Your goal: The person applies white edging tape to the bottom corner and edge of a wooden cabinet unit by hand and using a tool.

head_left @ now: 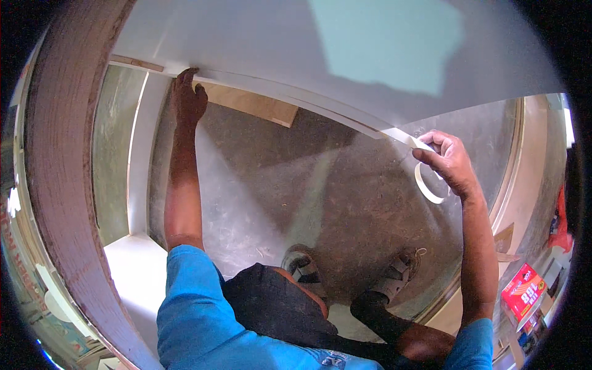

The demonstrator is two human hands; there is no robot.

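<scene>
A white panel (259, 37) spans the upper part of the view, with a thin white edging strip (308, 98) running along its near edge. At the strip's left end, the fingers of my left hand (190, 102) rest against the panel edge, the thumb held apart from them. My right hand (449, 160) pinches the strip's other end between thumb and fingers, near the panel's right side. A loose curl of the strip (428, 188) hangs below that hand. The part inside my right palm is hidden.
A brown wooden beam (61, 154) curves down the left side. A plywood piece (253, 105) shows beneath the panel. My sandalled feet (394, 277) stand on the dusty grey floor (345, 203). A red printed package (524, 295) sits at the right, and a white board (139, 271) at the lower left.
</scene>
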